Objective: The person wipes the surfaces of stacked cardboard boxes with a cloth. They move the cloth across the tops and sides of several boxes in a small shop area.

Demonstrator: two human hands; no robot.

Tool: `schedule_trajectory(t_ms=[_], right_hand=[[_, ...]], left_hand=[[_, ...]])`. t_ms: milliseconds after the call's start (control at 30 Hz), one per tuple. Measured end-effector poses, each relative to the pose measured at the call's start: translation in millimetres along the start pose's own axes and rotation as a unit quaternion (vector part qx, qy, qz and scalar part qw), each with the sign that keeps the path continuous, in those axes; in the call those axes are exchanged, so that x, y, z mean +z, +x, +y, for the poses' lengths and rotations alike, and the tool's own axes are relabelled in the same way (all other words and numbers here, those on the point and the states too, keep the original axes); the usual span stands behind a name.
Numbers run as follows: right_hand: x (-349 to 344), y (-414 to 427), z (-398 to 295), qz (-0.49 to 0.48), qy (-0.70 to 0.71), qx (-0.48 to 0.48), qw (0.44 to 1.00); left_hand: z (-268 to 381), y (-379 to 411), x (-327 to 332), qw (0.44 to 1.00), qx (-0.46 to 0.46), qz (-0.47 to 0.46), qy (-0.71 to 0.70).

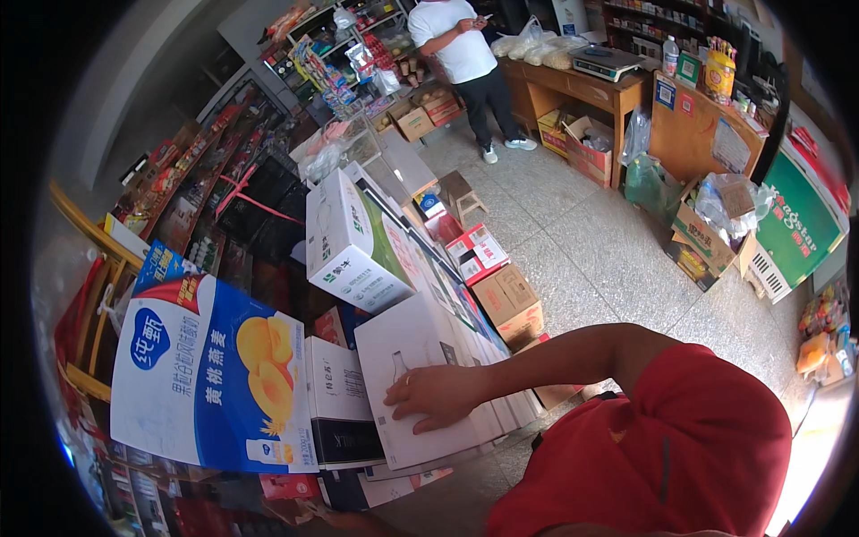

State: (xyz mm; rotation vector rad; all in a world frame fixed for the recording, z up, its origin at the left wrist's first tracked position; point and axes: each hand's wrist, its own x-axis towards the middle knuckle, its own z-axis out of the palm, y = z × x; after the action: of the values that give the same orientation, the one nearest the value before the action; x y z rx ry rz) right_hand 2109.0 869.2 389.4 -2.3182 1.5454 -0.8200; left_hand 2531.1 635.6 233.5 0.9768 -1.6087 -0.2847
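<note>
My right hand (436, 399) lies palm down on a large white carton (396, 335), fingers spread; a ring shows on one finger. Low in the picture, a small dark part of my left hand (339, 520) shows near the underside of the stacked cartons; its grip is hidden in shadow. Left of the white carton stands a white milk carton with a black band (339, 396). Beside that, a big blue and white yogurt carton with printed yellow peaches (215, 382) faces me. Beyond the white carton sits a green and white milk carton (362, 248).
Brown cardboard boxes (507, 302) and a small wooden stool (462, 194) border the tiled floor (570, 241). Goods shelves (181, 181) run along the left. A person in a white shirt (460, 47) stands near a wooden counter (570, 80). A bag-filled carton (704, 228) sits at right.
</note>
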Motion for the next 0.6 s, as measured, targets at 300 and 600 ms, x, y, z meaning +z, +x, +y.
schedule_trajectory(t_ms=[300,600], right_hand=[[12,0,8,0.057,-0.031,-0.052,0.997],[3,2,0,-0.018,-0.029,-0.021,0.999]], left_hand=[[89,-83,19,0.993,-0.072,-0.091,0.006],[108,-108,24,0.972,-0.162,-0.169,-0.029]])
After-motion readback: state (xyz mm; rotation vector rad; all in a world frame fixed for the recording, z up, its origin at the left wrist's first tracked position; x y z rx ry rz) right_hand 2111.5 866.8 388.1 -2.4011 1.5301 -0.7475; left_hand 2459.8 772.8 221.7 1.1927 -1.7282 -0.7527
